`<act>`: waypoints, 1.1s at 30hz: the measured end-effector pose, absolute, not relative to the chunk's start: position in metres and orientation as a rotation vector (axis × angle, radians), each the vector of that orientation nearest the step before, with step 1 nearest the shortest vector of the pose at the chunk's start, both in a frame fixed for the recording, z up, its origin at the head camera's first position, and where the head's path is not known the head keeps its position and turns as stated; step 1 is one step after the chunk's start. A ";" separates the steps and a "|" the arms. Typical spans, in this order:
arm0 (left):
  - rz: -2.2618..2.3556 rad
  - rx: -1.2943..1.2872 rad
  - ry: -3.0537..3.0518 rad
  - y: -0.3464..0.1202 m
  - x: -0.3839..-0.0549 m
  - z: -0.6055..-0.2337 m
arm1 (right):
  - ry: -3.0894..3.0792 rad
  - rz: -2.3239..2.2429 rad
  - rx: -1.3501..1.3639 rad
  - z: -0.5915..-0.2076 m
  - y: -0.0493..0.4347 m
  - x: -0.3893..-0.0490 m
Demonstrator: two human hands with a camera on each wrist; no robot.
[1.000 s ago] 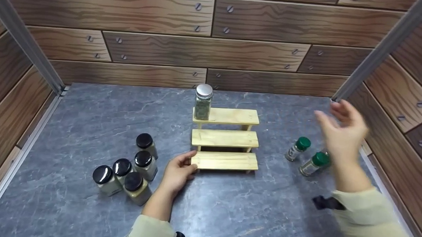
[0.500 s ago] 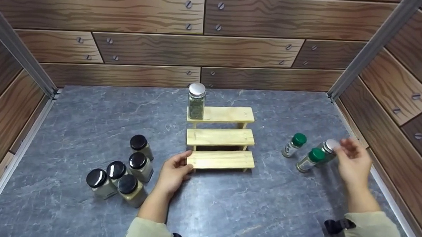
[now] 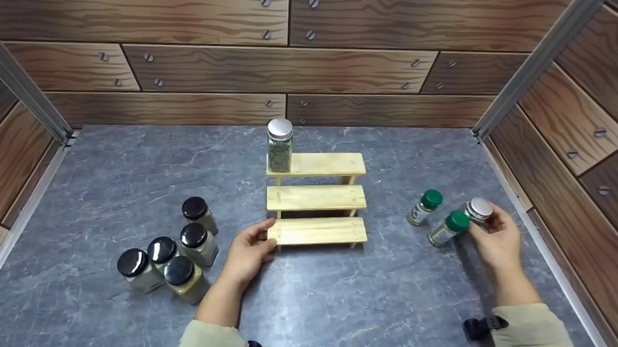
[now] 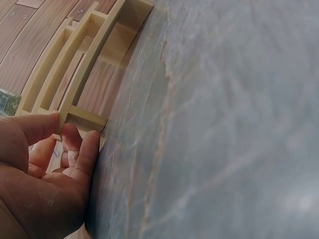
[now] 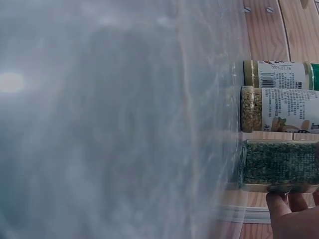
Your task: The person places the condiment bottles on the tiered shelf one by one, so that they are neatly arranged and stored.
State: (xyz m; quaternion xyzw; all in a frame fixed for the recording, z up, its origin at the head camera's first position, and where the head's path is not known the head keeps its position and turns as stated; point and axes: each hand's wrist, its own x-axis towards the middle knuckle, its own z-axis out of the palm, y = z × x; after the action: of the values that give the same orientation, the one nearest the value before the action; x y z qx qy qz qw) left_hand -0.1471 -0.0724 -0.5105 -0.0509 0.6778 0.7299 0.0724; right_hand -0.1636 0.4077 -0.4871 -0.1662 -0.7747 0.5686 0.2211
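Observation:
My left hand [image 3: 245, 256] grips the left end of the lowest step of a three-step wooden display rack [image 3: 316, 198], thumb and fingers at the board's edge. On the rack's top step, at its left end, stands a silver-lidded glass jar of green dried herbs [image 3: 280, 154]. To the right, my right hand [image 3: 501, 244] holds a second silver-lidded spice jar [image 3: 480, 209] between thumb and fingers. In the right wrist view that herb jar [image 5: 281, 164] shows dark green flakes, its base at the table. Two green-capped spice bottles [image 3: 424, 208] [image 3: 448, 228] stand just left of it.
Several black-lidded spice jars [image 3: 179, 271] stand grouped left of my left forearm. The grey marbled table [image 3: 335, 308] is bounded by wood-patterned walls [image 3: 271, 72] and metal corner posts [image 3: 539, 68].
My right hand has come down from the air on the right and taken hold of the silver-lidded jar. The left hand stays on the rack. The head view has shifted slightly.

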 end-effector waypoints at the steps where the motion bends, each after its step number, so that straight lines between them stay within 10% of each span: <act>1: 2.196 -0.150 2.038 -0.072 -0.147 -0.511 | -2.150 1.573 -0.470 -0.487 0.408 -0.164; 33: 2.201 -0.152 2.033 -0.073 -0.146 -0.510 | -2.287 1.274 -0.703 -0.488 0.413 -0.163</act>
State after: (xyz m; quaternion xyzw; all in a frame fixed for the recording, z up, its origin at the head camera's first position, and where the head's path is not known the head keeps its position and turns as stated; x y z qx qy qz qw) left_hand -0.1460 -0.0729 -0.5101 -0.0507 0.6759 0.7318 0.0706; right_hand -0.1634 0.4126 -0.4883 -0.2534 -0.8242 0.4592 0.2137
